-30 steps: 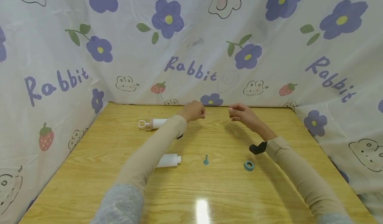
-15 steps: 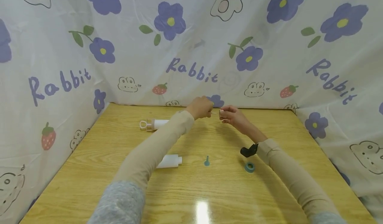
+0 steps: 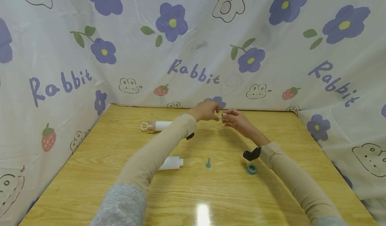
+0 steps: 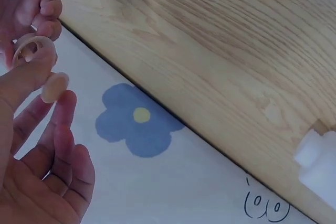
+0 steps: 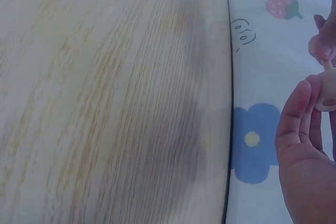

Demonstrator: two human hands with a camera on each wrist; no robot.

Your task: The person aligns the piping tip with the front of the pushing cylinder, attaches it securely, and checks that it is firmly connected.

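Observation:
Close together over the back of the table, both hands hold small beige parts. My left hand pinches a small nozzle by its round disc base; its thin stem points toward my right hand. Between its fingertips, the right hand holds a short beige ring cap. The stem tip sits right at the ring's opening. In the left wrist view the left thumb overlaps part of the ring, and the stem is hidden there.
On the table lie a teal nozzle and a teal ring cap. To the left are a white tube with a loop handle and a white bottle-shaped tube, partly behind the left sleeve. A printed cloth hangs behind.
The left hand has moved right with the nozzle, and the right hand has moved left with the ring cap. The gap between the two parts has closed.

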